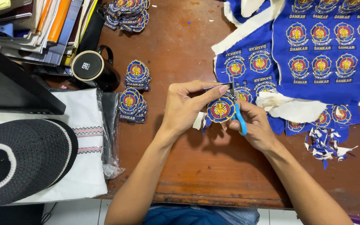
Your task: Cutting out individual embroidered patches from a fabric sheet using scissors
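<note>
Patch stacks and scraps flank both hands.

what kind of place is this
Probably a small home or shop workbench for finishing embroidered patches. The left hand holds a round patch while the right hand trims it with blue-handled scissors. An uncut blue patch sheet and stacks of cut patches lie on the wooden table.

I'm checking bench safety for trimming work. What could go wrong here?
The left hand pinches the patch with fingertips beside the scissors in the right hand, so a slip could nick a finger. Cutting too close might clip the patch's edge. Scraps may slide off the table.
</note>
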